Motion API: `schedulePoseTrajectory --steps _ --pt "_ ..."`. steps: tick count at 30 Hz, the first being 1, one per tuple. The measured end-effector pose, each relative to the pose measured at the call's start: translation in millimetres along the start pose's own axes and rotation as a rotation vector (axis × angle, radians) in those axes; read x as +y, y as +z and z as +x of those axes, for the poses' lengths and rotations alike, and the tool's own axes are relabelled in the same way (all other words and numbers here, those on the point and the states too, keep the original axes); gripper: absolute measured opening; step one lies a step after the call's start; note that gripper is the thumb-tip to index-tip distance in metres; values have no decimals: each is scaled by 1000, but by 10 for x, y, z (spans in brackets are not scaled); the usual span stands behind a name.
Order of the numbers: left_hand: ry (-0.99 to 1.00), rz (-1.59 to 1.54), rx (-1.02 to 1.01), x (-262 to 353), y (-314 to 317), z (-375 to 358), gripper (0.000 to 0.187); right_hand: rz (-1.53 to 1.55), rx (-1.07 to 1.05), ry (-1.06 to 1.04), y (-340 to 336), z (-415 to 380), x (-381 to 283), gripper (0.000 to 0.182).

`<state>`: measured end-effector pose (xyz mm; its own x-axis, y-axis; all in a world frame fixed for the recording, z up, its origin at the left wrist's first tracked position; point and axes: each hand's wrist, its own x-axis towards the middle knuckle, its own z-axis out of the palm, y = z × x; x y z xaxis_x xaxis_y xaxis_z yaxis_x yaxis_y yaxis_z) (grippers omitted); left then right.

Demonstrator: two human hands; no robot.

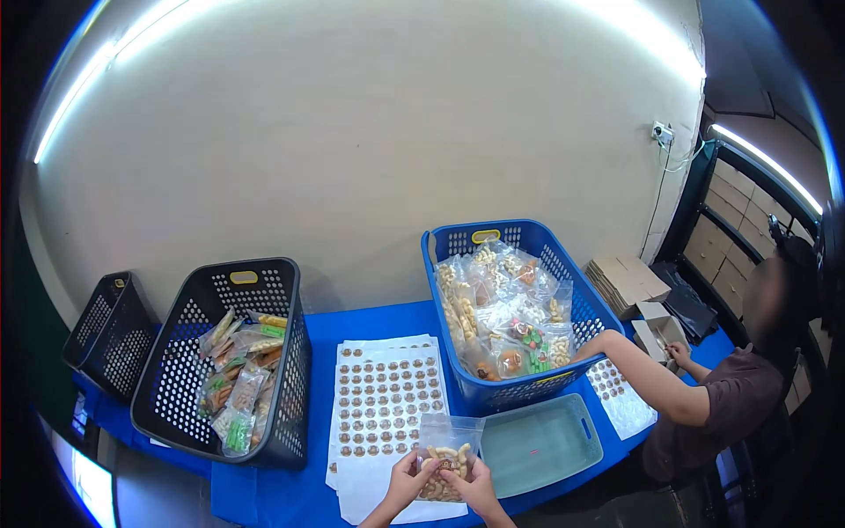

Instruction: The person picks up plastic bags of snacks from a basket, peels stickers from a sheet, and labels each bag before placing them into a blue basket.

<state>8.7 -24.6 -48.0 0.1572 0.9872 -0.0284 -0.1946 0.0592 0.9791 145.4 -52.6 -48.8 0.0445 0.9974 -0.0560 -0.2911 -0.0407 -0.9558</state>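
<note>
Both my hands hold a clear plastic bag of pale curved snacks [451,431] near the table's front edge. My left hand [408,480] is closed on the bag's left side, and my right hand [476,490] grips its right side. The two thumbs press near a small round brown sticker on the bag's front. Under and behind the bag lie sheets of round brown stickers [385,387], with several gaps in the lower rows. Just to the right of the bag sits a shallow grey-green tray [572,431].
A blue basket [493,396] full of bagged snacks stands behind the tray. To the left are a dark basket [295,387] with fewer bags and another dark basket [132,352]. At right, a co-worker [713,405] reaches to the blue basket and a small carton [653,339].
</note>
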Motion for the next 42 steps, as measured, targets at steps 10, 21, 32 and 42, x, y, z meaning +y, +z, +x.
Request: schedulePoseTrajectory --steps 10,21,32,42 --pt "-27 82 15 235 -42 -136 22 40 -89 38 98 -151 -152 39" --pt "196 -57 230 512 -182 -22 21 -201 -173 -21 296 -222 -214 35" --pt "324 612 132 684 -505 -80 11 -680 -228 -510 196 67 -731 31" --pt "451 679 132 561 -286 -192 6 -664 -172 -425 496 -50 -483 15"
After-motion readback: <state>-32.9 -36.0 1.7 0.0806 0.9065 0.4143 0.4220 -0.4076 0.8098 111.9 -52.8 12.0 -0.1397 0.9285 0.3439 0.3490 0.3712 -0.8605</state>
